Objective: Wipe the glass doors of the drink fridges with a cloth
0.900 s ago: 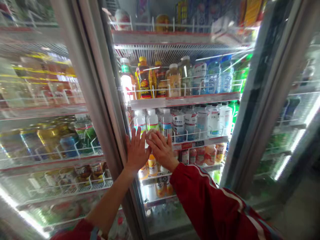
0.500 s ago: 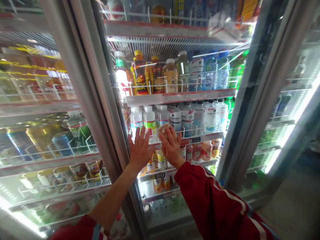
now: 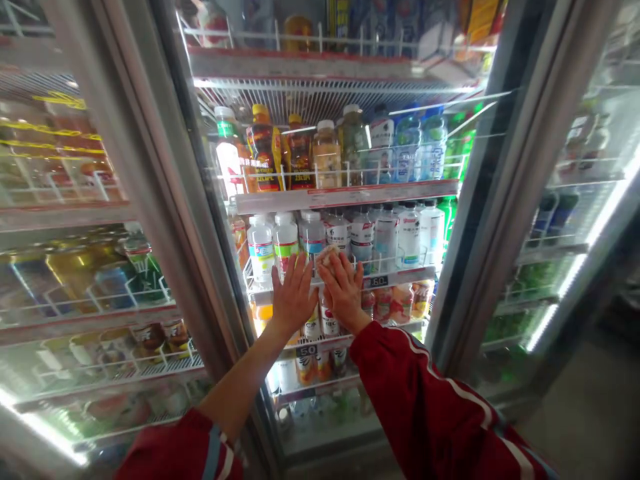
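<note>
My left hand (image 3: pixel 294 300) lies flat with fingers spread, palm toward the glass door (image 3: pixel 345 427) of a lit drinks cooler. Just right of it, my right hand (image 3: pixel 343 287) presses a crumpled, pale cloth (image 3: pixel 327 255) against the same pane; most of the cloth is hidden under the fingers. Behind the glass, level with my fingertips, clear bottles with coloured labels (image 3: pixel 261 247) and white-labelled bottles (image 3: pixel 363 233) stand on a wire-fronted shelf.
A metal door frame (image 3: pixel 145 167) runs down the left, and another frame (image 3: pixel 520 180) stands on the right. A shelf of yellow-capped and blue bottles (image 3: pixel 327 157) sits higher up. Cans (image 3: pixel 75 267) fill the neighbouring cooler. A dark price tag (image 3: pixel 379 281) hangs on the shelf edge.
My left hand has moved right across the glass, closer to my right hand. My right hand with the cloth has shifted slightly right relative to the bottles. The view has turned a little right.
</note>
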The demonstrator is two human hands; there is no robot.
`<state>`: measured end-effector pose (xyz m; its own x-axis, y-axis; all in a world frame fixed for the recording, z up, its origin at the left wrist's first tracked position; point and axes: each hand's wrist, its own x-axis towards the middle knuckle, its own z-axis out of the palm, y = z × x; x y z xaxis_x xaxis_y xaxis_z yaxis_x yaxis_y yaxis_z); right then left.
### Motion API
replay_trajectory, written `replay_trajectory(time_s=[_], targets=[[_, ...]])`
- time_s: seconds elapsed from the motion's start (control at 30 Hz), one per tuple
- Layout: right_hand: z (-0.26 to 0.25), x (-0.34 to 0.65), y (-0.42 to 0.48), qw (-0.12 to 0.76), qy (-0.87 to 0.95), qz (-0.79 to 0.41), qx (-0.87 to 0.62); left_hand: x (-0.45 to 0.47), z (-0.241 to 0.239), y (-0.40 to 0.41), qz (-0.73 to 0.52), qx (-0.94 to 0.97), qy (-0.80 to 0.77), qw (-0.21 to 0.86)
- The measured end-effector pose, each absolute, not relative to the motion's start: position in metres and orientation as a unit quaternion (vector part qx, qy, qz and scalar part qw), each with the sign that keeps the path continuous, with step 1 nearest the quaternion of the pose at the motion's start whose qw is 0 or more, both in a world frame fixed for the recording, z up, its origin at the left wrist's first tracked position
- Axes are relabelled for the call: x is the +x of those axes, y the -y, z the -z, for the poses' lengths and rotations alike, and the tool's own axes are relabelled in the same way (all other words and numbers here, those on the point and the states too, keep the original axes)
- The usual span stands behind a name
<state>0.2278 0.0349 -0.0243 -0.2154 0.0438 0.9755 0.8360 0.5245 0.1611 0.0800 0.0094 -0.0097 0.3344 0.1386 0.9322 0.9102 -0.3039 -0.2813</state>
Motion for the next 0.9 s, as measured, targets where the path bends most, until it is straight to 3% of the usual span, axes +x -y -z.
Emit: replay_trajectory(time_s=[0.3,0.47,0.73,0.9], targets=[[0.021,0.271,-0.044,0.559,0.653,0.377,-0.344,0.096,0.018,-0.006,0.416,-0.688,0.408,0.433],[0.029,0.273,-0.038,0.521,0.704,0.369,-0.310,0.116,0.032,0.002,0.367,-0.694,0.455,0.420],[0.032,0.311,-0.058,0.568,0.669,0.312,-0.364,0.134,0.036,0.016,0.298,-0.695,0.553,0.349],[0.040,0.296,-0.053,0.552,0.706,0.316,-0.310,0.148,0.033,0.026,0.288,-0.694,0.580,0.315]])
